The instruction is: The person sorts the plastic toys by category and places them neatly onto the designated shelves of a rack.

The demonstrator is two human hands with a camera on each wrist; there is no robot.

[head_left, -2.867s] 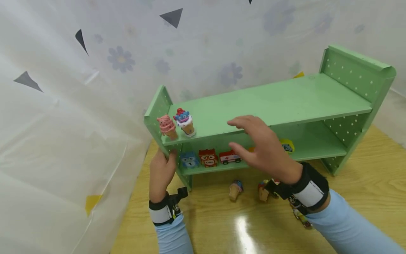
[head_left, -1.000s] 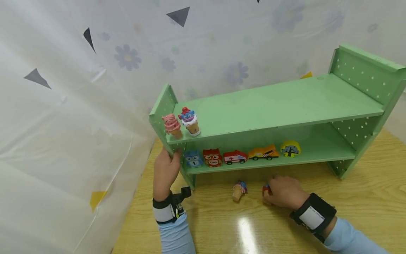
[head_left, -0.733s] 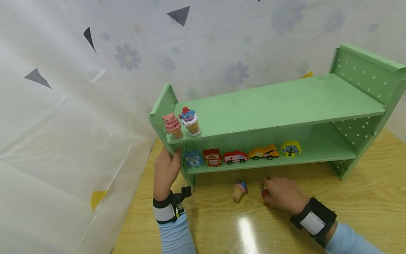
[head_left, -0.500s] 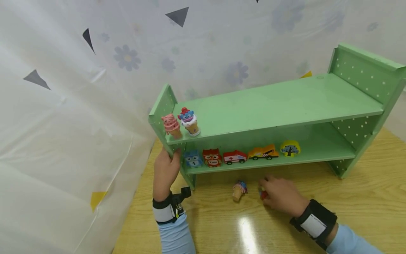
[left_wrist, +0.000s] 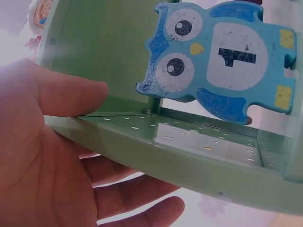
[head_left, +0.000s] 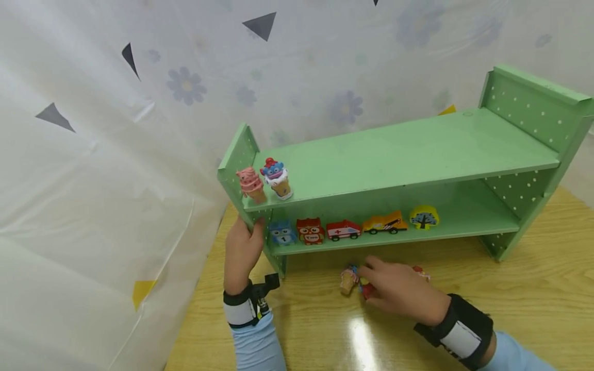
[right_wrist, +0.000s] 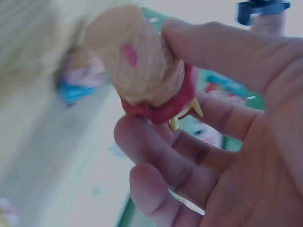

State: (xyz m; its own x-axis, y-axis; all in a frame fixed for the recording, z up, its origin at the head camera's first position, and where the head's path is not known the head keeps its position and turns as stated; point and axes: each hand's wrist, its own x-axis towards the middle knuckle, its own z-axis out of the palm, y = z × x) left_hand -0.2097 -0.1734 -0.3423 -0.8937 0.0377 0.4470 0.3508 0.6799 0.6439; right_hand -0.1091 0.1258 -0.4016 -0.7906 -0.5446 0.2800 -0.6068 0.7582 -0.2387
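Observation:
My left hand (head_left: 242, 252) grips the left side panel of the green toy shelf (head_left: 408, 149), thumb on the inner side and fingers on the outer side. My right hand (head_left: 403, 291) pinches an ice-cream-cone toy (right_wrist: 142, 71) with a red and yellow top, just over the table. A second cone toy (head_left: 346, 283) with a pink and blue top lies on the wood right beside it. On the upper shelf's left end stand a pink ice-cream toy (head_left: 251, 184) and a blue-faced cone toy (head_left: 277, 178).
The lower shelf holds a blue owl (head_left: 282, 233), a red owl (head_left: 311, 231), an ambulance (head_left: 344, 230), an orange tow truck (head_left: 385, 223) and a yellow tree block (head_left: 424, 217). Another small toy (head_left: 421, 272) shows behind my right hand.
From above the shelf, my right hand came down to the table and took the red-topped cone toy. It has since carried it left, beside the lying cone. My left hand keeps its hold.

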